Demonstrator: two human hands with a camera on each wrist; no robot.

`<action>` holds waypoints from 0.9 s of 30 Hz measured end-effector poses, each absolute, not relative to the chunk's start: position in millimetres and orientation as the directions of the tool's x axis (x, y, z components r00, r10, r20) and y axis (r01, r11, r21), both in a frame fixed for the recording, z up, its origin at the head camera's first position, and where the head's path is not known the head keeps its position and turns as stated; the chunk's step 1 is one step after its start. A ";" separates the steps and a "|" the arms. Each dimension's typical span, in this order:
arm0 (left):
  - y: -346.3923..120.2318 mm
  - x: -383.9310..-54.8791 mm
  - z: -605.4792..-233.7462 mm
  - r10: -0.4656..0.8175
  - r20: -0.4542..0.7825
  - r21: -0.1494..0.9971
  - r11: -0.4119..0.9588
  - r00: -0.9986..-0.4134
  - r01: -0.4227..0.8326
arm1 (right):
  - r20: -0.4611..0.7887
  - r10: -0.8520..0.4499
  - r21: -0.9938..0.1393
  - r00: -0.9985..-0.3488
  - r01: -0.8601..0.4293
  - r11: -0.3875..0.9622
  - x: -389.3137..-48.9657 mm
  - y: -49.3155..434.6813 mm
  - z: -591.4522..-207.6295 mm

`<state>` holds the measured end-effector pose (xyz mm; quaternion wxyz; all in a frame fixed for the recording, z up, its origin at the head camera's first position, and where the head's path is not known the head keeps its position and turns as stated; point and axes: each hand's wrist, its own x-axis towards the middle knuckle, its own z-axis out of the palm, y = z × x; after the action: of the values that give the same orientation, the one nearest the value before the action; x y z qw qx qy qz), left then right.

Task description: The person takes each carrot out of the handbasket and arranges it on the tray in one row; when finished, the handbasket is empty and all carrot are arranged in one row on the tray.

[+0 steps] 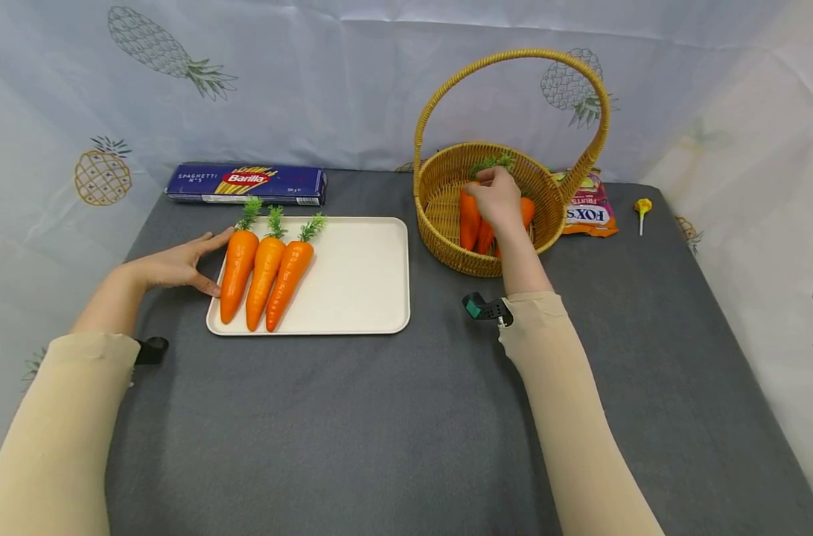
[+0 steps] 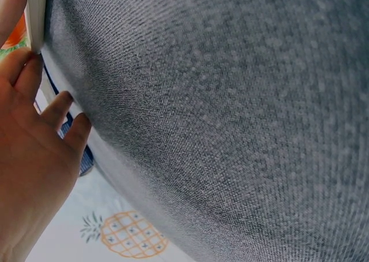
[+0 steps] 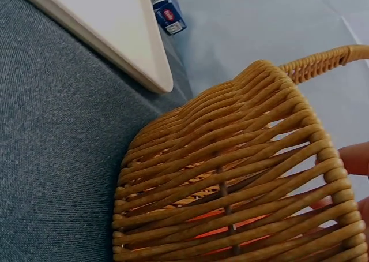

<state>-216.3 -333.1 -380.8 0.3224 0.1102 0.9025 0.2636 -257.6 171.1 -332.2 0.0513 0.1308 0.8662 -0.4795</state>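
R hand (image 1: pixel 499 199) is at the carrots (image 1: pixel 470 219) in the basket (image 1: pixel 445 255), can't tell if gripping, so prob best to work near the leafy tops (image 1: pixel 503 159) & clear of handle (image 1: pixel 514 54), w/ L hand (image 1: pixel 173 263) spread, touching tray (image 1: pixel 359 275).

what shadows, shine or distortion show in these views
Head: mild shine on the carrots, soft shadow on the table beside the left sleeve; left wrist: the table's edge looks bowed, perhaps lens distortion, and the left hand looks shaded; right wrist: the table darkens beside the basket.
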 end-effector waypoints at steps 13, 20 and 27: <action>-332.7 -216.1 -380.9 0.370 -0.523 0.545 0.838 -0.768 0.032 | -0.214 0.189 -0.739 -0.958 0.286 0.610 -266.1 166.3 -347.1; -332.6 -215.8 -379.9 0.374 -0.519 0.550 0.834 -0.769 0.035 | -0.189 0.130 -0.626 -0.973 0.221 0.748 -267.7 165.2 -355.4; -333.1 -215.6 -379.3 0.377 -0.516 0.548 0.835 -0.769 0.041 | -0.251 0.091 -0.589 -0.964 0.227 0.775 -270.7 163.2 -358.9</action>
<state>-215.6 -333.1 -379.3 0.3195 0.1157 0.9031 0.2626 -270.7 163.2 -358.9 0.1047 0.0850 0.9363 -0.3242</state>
